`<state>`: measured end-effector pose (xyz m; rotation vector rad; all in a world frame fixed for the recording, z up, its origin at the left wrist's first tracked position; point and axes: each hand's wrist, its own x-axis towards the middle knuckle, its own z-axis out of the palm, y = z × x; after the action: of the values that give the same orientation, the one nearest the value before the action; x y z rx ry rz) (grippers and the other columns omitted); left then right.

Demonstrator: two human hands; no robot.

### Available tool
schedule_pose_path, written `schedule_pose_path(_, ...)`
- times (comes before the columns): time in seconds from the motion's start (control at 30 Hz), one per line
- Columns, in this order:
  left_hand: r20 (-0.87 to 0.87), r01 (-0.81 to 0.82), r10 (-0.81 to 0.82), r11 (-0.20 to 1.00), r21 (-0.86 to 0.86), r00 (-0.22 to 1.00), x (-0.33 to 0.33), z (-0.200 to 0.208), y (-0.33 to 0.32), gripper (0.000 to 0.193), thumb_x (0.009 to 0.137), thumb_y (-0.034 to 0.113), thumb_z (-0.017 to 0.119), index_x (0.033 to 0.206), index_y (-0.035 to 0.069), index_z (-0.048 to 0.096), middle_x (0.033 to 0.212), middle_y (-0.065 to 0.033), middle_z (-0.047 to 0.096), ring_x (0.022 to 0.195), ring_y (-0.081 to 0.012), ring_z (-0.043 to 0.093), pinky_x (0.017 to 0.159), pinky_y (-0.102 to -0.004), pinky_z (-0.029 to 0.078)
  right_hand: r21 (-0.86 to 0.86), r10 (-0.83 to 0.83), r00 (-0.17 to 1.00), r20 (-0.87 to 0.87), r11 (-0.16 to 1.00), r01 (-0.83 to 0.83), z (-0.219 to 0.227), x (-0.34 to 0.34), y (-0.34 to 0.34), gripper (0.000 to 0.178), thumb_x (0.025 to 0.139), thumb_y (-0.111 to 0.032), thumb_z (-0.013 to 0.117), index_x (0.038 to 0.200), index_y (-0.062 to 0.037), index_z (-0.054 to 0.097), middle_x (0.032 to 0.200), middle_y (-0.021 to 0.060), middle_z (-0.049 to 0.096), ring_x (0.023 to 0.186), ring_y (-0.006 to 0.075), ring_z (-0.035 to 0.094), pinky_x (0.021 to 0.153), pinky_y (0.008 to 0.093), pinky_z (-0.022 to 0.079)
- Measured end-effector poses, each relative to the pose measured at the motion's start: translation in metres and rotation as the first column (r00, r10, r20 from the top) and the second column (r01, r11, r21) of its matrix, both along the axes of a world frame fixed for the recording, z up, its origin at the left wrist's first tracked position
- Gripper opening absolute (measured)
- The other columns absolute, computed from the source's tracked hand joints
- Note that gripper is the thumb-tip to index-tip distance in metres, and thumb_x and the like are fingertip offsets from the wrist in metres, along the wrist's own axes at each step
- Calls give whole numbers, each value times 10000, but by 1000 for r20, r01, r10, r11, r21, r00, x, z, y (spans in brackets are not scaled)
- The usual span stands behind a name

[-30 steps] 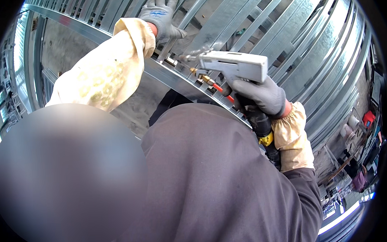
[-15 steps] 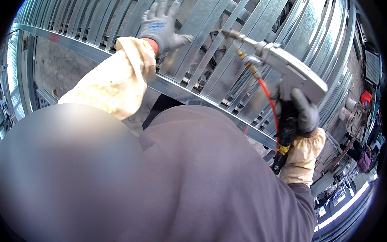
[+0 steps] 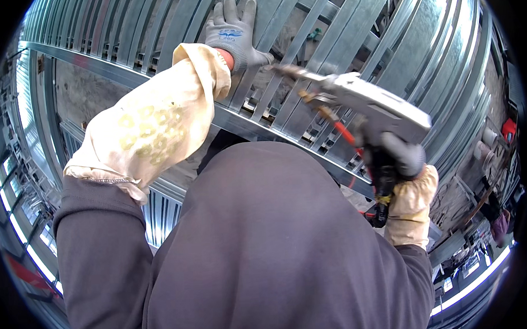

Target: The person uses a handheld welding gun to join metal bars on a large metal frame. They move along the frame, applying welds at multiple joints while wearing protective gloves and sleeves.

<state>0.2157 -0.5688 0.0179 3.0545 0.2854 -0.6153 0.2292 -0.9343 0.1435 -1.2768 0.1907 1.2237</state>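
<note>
My left hand (image 3: 236, 36), in a grey work glove, lies flat on the galvanized metal bars (image 3: 276, 25) with its fingers stretched out. My right hand (image 3: 403, 155), gloved too, is wrapped round the black handle of a grey pistol-grip power tool (image 3: 383, 102). A narrow metal nozzle (image 3: 298, 73) runs from the tool's front toward the left, its tip near my left thumb. Below the nozzle, a brass fitting joins a red hose (image 3: 345, 132). Motion smears the tool, and I cannot tell whether its tip touches the metal.
Long bars lie side by side across a metal frame, whose near rail (image 3: 262, 130) passes in front of me. Gaps open between them. A red object (image 3: 508, 129) and cluttered items stand at the far right. Another rack of thin strips (image 3: 161, 214) sits low on the left.
The tool has swung left and slightly down in my right hand, bringing its nozzle close to my left hand. My left hand has shifted slightly right and rests on the bars.
</note>
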Motion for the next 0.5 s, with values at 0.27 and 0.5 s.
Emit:
schedule_pose_path(0.27,48,13,-12,1000,-26,999,2,5,-1,1268,676,617,852,1653,210,154,1624,-376,147,1487,-579,223,1210,-587,272,190,-603,611,513,774,604,102,-30,-108,570,1052,-403,515,1432,18,454,1270,213,607,710,160,597,535,256,492)
schedule_pose_path(0.5,50,18,-16,999,-50,999,5,11,-6,1253,711,651,803,1666,253,97,1635,-405,78,1506,-597,150,1232,-579,229,66,-548,358,756,608,791,256,-150,-171,721,1041,-495,495,1461,81,388,923,53,465,749,124,432,665,245,393)
